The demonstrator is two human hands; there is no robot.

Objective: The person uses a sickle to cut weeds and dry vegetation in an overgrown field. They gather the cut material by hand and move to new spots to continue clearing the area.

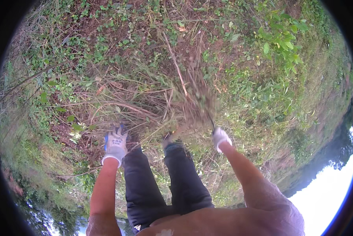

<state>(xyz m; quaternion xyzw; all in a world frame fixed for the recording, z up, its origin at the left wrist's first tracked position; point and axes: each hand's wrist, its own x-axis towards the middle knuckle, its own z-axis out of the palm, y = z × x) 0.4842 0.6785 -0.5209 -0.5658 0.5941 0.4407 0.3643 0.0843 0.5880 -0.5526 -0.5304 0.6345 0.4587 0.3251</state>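
My left hand (116, 143), in a white work glove with blue parts, reaches down at the edge of a heap of dry stems and grass (141, 109). Its fingers are spread, and whether they touch the stems is unclear. My right hand (220, 138), in a whitish glove, is closed around the dark handle of a tool (213, 123). The tool's far end is lost in blurred dry grass (197, 103) in front of my right foot, so its kind cannot be told. A thin dry stick (176, 66) slants across the grass ahead.
My legs in dark trousers (183, 180) stand apart just behind the heap. A leafy green shrub (279, 38) grows at the upper right. Low creeping plants (126, 41) and reddish soil lie ahead. A long thin branch (32, 78) crosses the left side. Trees and sky show at the rim.
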